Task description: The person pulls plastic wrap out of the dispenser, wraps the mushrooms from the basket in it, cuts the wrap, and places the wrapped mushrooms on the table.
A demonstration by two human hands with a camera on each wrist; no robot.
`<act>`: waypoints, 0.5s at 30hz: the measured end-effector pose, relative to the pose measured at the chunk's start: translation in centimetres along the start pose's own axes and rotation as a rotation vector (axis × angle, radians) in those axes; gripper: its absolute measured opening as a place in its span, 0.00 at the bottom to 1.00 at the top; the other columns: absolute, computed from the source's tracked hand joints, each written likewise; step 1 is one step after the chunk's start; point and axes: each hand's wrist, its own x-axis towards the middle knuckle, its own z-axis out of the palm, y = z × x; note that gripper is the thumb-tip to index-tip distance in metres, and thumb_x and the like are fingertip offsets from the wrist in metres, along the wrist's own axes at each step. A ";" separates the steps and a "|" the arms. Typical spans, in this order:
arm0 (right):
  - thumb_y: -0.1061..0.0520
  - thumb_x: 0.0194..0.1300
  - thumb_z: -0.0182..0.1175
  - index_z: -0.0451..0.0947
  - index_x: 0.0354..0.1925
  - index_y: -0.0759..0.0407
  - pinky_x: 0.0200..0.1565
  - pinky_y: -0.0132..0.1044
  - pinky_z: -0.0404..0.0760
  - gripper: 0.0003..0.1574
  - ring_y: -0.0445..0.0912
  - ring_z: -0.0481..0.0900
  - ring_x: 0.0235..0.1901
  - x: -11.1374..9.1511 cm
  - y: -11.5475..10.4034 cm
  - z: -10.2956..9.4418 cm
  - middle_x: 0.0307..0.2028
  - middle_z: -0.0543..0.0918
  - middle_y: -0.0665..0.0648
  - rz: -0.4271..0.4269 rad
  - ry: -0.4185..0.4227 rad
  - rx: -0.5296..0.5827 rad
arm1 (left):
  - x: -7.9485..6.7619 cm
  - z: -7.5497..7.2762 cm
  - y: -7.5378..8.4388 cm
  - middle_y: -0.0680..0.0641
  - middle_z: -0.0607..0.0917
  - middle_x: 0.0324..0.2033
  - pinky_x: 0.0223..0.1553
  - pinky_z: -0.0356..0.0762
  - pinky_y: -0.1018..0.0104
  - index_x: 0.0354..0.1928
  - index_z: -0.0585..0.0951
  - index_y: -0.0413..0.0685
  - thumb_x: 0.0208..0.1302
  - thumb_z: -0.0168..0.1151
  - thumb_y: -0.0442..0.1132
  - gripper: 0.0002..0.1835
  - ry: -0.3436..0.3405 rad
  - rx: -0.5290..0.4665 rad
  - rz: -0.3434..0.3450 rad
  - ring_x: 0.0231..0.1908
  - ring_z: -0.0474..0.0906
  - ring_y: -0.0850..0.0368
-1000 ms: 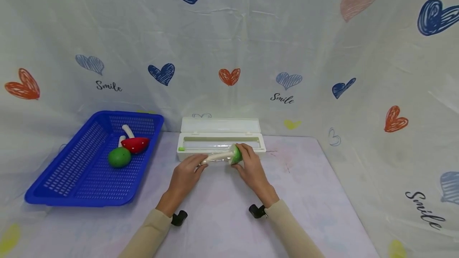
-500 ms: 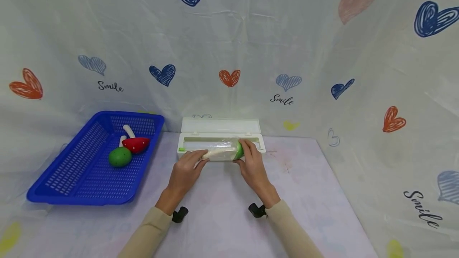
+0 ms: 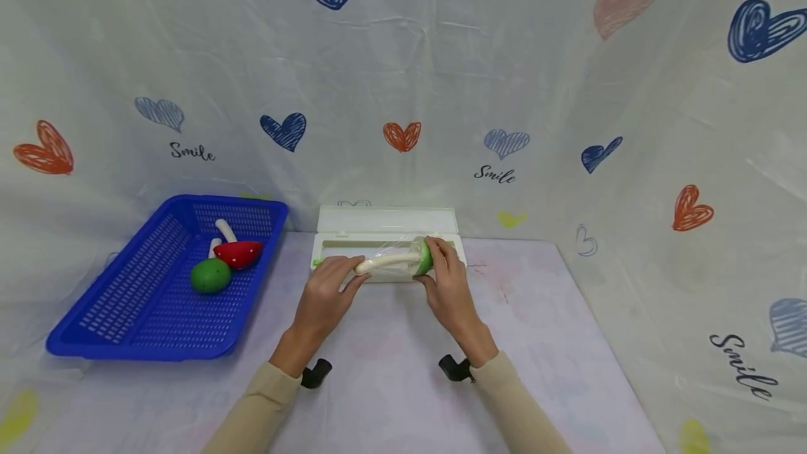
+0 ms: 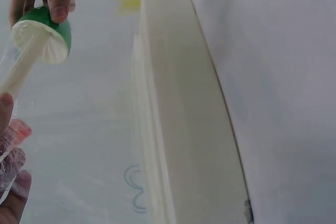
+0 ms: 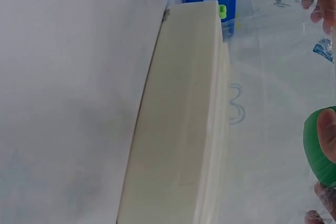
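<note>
Between my two hands is a toy mushroom (image 3: 391,260) with a green cap and a long white stem, lying sideways with clear plastic film around it. My left hand (image 3: 325,295) pinches the stem end and some film. On the other side, my right hand (image 3: 449,290) grips the green cap (image 5: 318,148). In the left wrist view the film (image 4: 13,108) hangs crumpled near the left fingers. Just behind the mushroom stands a white cling film dispenser (image 3: 320,276) with its lid (image 3: 387,218) raised; the hands and mushroom overlap its front in the head view.
A blue plastic basket (image 3: 151,352) stands on the left. In it lie a green mushroom (image 3: 211,276) and a red mushroom with white dots (image 3: 238,255). A heart-patterned sheet (image 3: 403,76) hangs behind the table (image 3: 391,384) and along its right side.
Both hands have shifted slightly, with the mushroom rising a little and moving right. Film that stretched broadly over it half a second ago now sits closer around the stem and cap.
</note>
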 end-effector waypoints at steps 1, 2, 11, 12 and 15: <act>0.69 0.54 0.76 0.66 0.70 0.72 0.58 0.51 0.82 0.48 0.63 0.78 0.59 0.1 -0.1 -0.1 0.62 0.73 0.71 -0.003 0.002 0.002 | 0.1 -0.1 0.1 0.40 0.90 0.39 0.44 0.86 0.53 0.50 0.86 0.35 0.51 0.80 0.31 0.22 0.004 -0.001 0.007 0.41 0.86 0.45; 0.69 0.54 0.76 0.66 0.70 0.72 0.59 0.51 0.82 0.48 0.63 0.78 0.59 0.1 -0.1 -0.3 0.62 0.73 0.71 -0.004 0.003 0.003 | 0.2 -0.2 0.1 0.40 0.90 0.39 0.44 0.86 0.53 0.50 0.86 0.35 0.51 0.80 0.30 0.22 0.008 -0.004 0.008 0.41 0.86 0.45; 0.68 0.53 0.76 0.66 0.70 0.72 0.57 0.56 0.80 0.49 0.63 0.78 0.58 0.7 -0.8 -1.5 0.62 0.73 0.71 -0.011 0.053 0.012 | 1.2 -0.8 0.8 0.41 0.90 0.37 0.40 0.85 0.55 0.49 0.86 0.35 0.49 0.80 0.29 0.22 0.035 -0.043 0.025 0.38 0.85 0.46; 0.68 0.53 0.77 0.66 0.70 0.72 0.57 0.56 0.80 0.49 0.63 0.78 0.59 0.7 -0.9 -1.7 0.62 0.74 0.70 -0.010 0.058 0.014 | 1.3 -1.0 0.9 0.41 0.90 0.37 0.40 0.85 0.55 0.49 0.86 0.35 0.49 0.80 0.30 0.22 0.034 -0.042 0.027 0.38 0.85 0.46; 0.67 0.53 0.77 0.65 0.69 0.71 0.58 0.56 0.78 0.49 0.62 0.76 0.61 0.6 -1.0 -2.0 0.63 0.74 0.70 -0.003 0.068 0.025 | 1.6 -1.3 1.2 0.41 0.90 0.37 0.40 0.85 0.55 0.49 0.86 0.35 0.48 0.80 0.30 0.23 0.035 -0.041 0.033 0.38 0.86 0.46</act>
